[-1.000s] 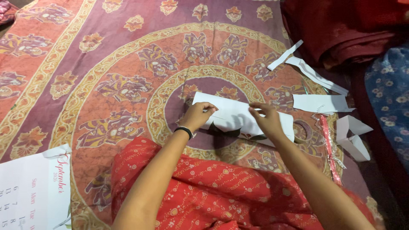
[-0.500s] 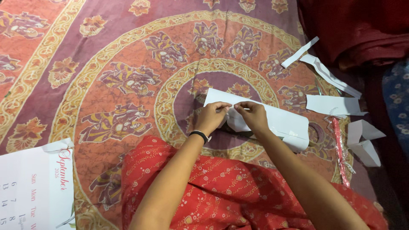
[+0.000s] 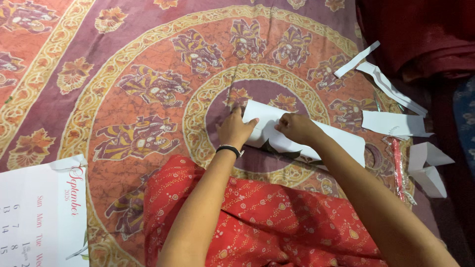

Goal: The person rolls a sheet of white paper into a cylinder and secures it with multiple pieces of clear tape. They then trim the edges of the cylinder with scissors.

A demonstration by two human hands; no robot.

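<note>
A folded white paper sheet with a dark leaf print lies on the patterned red and purple bedspread. My left hand, with a black band at the wrist, presses down on the sheet's left end. My right hand rests on the paper just to the right, fingers curled against a fold line. Both hands are close together on the sheet. My red patterned garment covers my lap below them.
White paper offcuts and strips lie at the right, with a folded scrap and a red-and-clear wrapped stick. A calendar page sits at the lower left. Dark red cloth is bunched at the upper right.
My hands came together from the sheet's two ends to its left part, lifted a fold, then pressed it flat. The view shifted slightly.
</note>
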